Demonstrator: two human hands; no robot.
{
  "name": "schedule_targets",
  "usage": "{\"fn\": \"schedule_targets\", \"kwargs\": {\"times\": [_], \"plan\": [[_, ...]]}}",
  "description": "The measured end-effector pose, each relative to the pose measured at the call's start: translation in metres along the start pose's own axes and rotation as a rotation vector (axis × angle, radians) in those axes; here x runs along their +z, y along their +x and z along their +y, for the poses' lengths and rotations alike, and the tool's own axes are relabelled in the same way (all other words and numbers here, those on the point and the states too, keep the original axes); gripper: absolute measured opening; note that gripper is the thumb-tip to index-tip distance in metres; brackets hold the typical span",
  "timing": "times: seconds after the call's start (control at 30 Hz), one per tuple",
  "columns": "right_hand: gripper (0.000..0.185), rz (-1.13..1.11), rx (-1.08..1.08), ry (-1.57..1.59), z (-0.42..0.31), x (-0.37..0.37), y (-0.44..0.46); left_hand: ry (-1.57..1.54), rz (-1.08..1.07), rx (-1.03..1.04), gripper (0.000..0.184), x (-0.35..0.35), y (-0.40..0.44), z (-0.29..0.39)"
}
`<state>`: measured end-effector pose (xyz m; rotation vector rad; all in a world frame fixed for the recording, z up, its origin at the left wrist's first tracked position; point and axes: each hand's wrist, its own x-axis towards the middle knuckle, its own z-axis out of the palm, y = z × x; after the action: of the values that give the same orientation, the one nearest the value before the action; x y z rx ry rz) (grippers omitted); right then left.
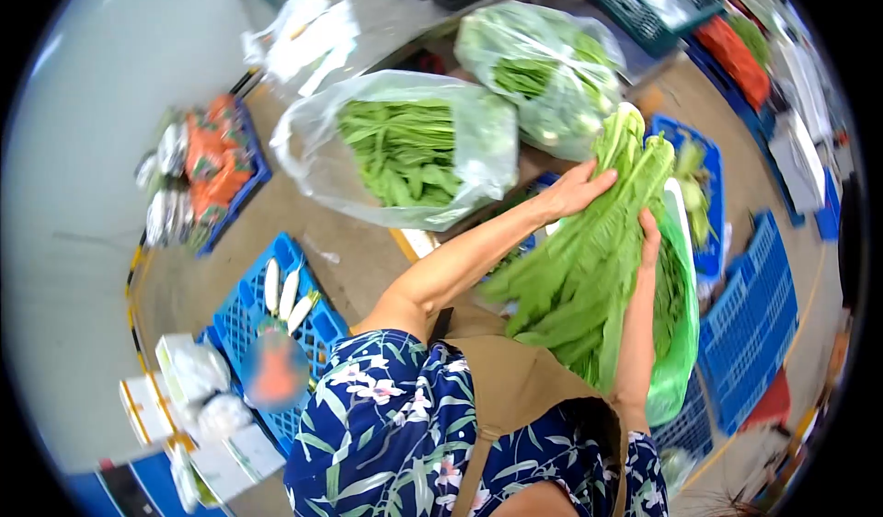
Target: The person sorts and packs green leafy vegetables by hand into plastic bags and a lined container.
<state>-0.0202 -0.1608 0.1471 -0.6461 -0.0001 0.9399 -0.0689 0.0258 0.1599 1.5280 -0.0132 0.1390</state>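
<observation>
1. At three o'clock from the centre of the head view: holding a bunch of long-leaf lettuce (589,259) between both hands, with pale stalk ends toward one o'clock and leaf tips toward seven.
2. Left hand (578,190), just before twelve on the bunch: partly open, laid over the stalks with fingers nearly straight, gripping the bunch from that side.
3. Right hand (650,234), between two and three on the bunch: half-curled around the leaf edge, holding the opposite side, with the palm hidden; cannot tell how firm a grip.
4. At four o'clock, just beside the bunch: a green plastic bag (674,397) with more leafy greens inside.
5. At three o'clock, beyond the bunch: a blue crate (708,264) with pale greens in it.
6. At eleven o'clock: an open clear plastic bag (487,140) of leafy greens (400,149). At one o'clock, touching it: a second clear bag (543,62), also full of greens.
7. At eight o'clock, on the floor: a blue plastic pallet (239,333) with white radishes (288,293) on top.
8. At ten o'clock: orange bags (207,154) on another blue pallet (241,200).
</observation>
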Motion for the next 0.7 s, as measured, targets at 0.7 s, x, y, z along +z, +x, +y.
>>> {"fn": "schedule_targets", "kwargs": {"times": [0.7], "plan": [[0.046, 0.503, 0.224, 0.222, 0.318, 0.137, 0.116, 1.124, -0.148, -0.917, 0.032, -0.254, -0.309, -0.108]]}}
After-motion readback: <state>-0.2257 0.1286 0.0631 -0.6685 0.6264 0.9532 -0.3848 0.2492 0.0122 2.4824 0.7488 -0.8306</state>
